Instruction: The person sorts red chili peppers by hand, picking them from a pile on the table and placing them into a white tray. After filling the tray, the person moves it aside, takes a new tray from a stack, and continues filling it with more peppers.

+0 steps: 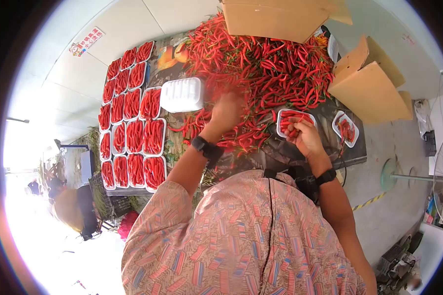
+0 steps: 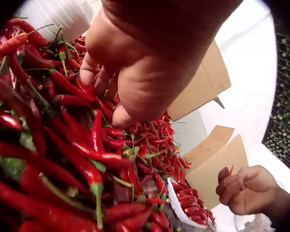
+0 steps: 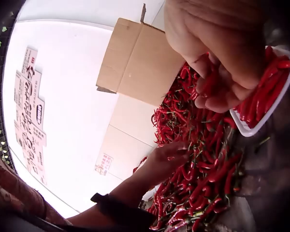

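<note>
My left hand (image 1: 229,110) is over the heap of red chili peppers (image 1: 290,73), blurred in the head view. In the left wrist view its loosely bent fingers and thumb reach down among the peppers, apart from each other. My right hand (image 1: 305,136) is above a white tray (image 1: 279,123) filled with red chilies. In the right wrist view its curled fingers and thumb hold red chili peppers (image 3: 211,82); how many is hidden by the hand.
Rows of filled chili trays (image 1: 134,135) line the table's left side. A stack of white trays (image 1: 182,96) stands beside the heap. Another tray with some chilies (image 1: 347,129) lies at the right edge. Cardboard boxes (image 1: 371,81) stand behind and to the right.
</note>
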Action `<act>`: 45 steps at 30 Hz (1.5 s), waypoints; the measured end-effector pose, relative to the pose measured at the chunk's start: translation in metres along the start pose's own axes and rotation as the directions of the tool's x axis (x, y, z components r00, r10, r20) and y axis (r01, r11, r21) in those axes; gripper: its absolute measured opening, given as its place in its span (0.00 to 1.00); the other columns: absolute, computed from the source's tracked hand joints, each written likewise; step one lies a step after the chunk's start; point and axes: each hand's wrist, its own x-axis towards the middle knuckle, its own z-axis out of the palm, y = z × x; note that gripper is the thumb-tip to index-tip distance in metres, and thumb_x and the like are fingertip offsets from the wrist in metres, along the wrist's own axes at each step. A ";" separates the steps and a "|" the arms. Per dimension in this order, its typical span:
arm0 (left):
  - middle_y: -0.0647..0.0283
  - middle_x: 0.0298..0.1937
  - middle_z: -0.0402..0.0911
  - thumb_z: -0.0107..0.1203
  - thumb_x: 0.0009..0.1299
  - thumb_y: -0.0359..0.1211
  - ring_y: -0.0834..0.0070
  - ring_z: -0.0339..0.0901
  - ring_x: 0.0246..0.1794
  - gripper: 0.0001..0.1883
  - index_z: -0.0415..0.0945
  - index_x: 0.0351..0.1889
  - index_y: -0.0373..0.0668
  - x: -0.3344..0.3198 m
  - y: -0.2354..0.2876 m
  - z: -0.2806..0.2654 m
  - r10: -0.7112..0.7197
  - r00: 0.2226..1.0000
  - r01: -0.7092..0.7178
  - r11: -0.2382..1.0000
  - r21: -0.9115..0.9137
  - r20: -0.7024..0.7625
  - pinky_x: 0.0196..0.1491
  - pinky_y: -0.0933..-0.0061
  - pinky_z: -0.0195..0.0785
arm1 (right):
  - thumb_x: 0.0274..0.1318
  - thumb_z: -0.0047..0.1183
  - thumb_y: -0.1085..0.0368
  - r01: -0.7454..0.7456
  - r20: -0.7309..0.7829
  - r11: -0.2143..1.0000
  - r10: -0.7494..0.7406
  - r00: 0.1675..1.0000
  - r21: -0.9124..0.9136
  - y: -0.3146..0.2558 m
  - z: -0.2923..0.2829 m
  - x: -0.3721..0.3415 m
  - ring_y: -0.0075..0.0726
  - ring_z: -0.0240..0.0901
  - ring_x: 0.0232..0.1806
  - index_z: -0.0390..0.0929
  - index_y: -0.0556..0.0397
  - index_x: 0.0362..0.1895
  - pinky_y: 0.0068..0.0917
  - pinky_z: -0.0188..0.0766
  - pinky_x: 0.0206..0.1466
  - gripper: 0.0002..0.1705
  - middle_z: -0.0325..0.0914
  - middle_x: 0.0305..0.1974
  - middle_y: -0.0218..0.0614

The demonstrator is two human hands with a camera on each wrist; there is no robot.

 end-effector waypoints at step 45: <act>0.60 0.35 0.73 0.55 0.54 0.30 0.61 0.75 0.40 0.06 0.81 0.28 0.49 0.096 0.029 0.060 0.162 0.974 -0.187 0.971 0.152 0.161 0.39 0.62 0.72 | 0.63 0.50 0.62 -0.144 0.031 0.984 0.141 0.989 0.103 0.008 -0.008 0.001 0.22 0.63 0.22 0.73 0.49 0.36 0.19 0.56 0.22 0.06 0.67 0.22 0.23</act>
